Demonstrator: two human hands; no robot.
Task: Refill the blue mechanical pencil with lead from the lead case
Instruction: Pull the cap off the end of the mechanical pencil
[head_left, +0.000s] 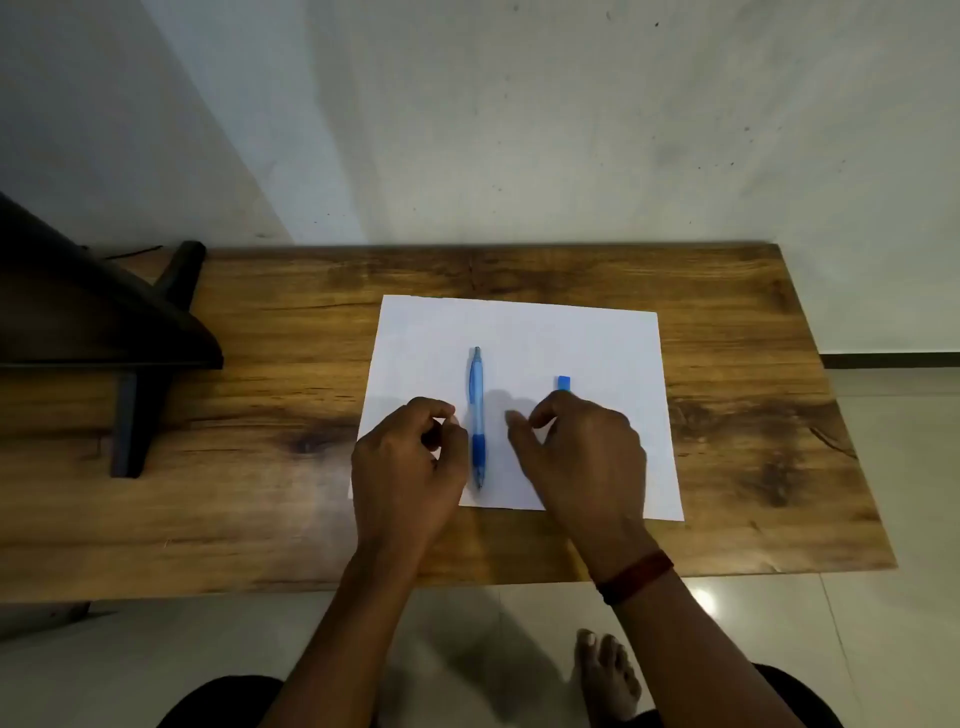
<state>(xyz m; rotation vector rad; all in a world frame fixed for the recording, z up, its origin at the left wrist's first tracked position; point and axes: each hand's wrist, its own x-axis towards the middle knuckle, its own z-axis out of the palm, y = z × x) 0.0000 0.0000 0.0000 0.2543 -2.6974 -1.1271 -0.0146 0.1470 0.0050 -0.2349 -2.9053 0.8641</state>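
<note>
The blue mechanical pencil (477, 415) lies lengthwise on a white sheet of paper (597, 343), its tip toward me. My left hand (410, 462) hovers just left of the pencil's grip with fingers curled and nothing visible in them. On the other side of the pencil, my right hand (582, 457) hovers with thumb and fingers bent, a small gap between them. The blue end of the lead case (564, 383) shows just beyond my right fingers; the rest of it is hidden by the hand.
The paper rests on a wooden table (753, 415) against a pale wall. A dark monitor with its stand (130, 364) occupies the table's left part. Tiled floor and my bare foot (605, 675) show below the front edge.
</note>
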